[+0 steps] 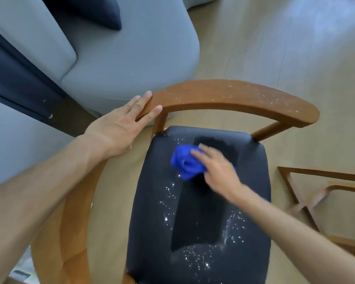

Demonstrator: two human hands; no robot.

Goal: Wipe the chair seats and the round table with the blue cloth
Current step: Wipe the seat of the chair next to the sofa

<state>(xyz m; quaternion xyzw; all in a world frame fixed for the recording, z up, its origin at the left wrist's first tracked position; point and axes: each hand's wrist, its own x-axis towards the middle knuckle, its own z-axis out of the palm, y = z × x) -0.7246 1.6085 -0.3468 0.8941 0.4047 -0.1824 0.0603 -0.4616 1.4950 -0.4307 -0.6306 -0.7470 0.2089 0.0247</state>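
Note:
A wooden chair with a dark padded seat (pixel 199 212) fills the middle of the view. White specks dot the seat's left, right and near parts, while a darker strip runs down its centre. My right hand (pixel 217 171) presses the crumpled blue cloth (pixel 184 160) onto the far part of the seat, fingers laid flat over it. My left hand (pixel 127 121) rests with straight fingers on the left end of the curved wooden backrest (pixel 234 99), which is also speckled white.
A grey sofa (pixel 121 58) with a dark cushion (pixel 94 11) stands close behind the chair at the upper left. A wooden frame base (pixel 316 189) stands on the light wood floor at the right. Another curved wooden rail (pixel 70 222) lies under my left arm.

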